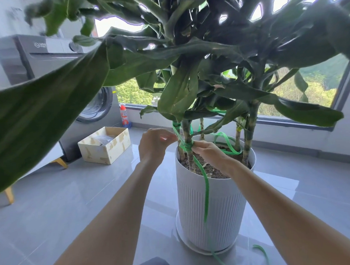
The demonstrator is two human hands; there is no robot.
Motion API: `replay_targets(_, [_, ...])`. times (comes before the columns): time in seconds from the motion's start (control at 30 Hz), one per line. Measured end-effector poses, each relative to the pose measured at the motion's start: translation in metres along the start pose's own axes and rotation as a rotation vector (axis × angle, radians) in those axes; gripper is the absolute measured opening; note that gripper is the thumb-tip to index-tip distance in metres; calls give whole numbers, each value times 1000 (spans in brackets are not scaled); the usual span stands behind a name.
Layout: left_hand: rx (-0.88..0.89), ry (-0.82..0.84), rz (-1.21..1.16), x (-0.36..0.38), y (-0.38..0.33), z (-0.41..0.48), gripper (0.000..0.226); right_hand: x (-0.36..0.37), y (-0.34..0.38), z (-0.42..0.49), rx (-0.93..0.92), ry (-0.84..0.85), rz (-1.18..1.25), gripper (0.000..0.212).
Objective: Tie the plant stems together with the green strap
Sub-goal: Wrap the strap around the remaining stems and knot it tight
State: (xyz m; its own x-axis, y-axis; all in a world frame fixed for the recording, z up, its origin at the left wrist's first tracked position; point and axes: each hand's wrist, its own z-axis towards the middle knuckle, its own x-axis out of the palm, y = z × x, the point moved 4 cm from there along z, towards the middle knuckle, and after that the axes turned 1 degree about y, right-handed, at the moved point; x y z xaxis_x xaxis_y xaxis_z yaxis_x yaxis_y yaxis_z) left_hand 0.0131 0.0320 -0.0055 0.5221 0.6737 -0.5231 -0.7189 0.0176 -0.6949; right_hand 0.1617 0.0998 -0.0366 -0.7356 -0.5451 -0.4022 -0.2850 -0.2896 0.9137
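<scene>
Grey floor (71,200) tiles carry a white pot (211,208) at frame centre. Just above its rim the green strap (186,146) wraps the stems (187,129). The right hand (208,150) pinches that wrap from the right. The left hand (154,143), just left of it, pinches a rising strand, and the loose tail hangs straight down.

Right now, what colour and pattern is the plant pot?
The pot is white with vertical ribs; head view shows it.

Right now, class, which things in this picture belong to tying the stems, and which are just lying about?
Belongs to the job: green strap, plant stems, white pot, left hand, right hand.
Just lying about: cardboard box, red bottle, washing machine.
</scene>
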Motion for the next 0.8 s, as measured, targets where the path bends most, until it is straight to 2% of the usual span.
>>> replay_targets(0.2, [-24, 198, 183, 23, 13, -2, 27, -1, -1, 0, -15, -13, 0, 30])
replay_targets(0.47, [-93, 153, 219, 36, 11, 2, 16, -3, -5, 3, -28, -55, -8, 28])
replay_targets(0.63, [41, 171, 276, 36, 16, 0, 7, -4, -8, 4, -29, -80, -38, 26])
replay_targets(0.8, [200, 303, 211, 31, 13, -7, 20, -4, -9, 3, -38, -128, -59, 26])
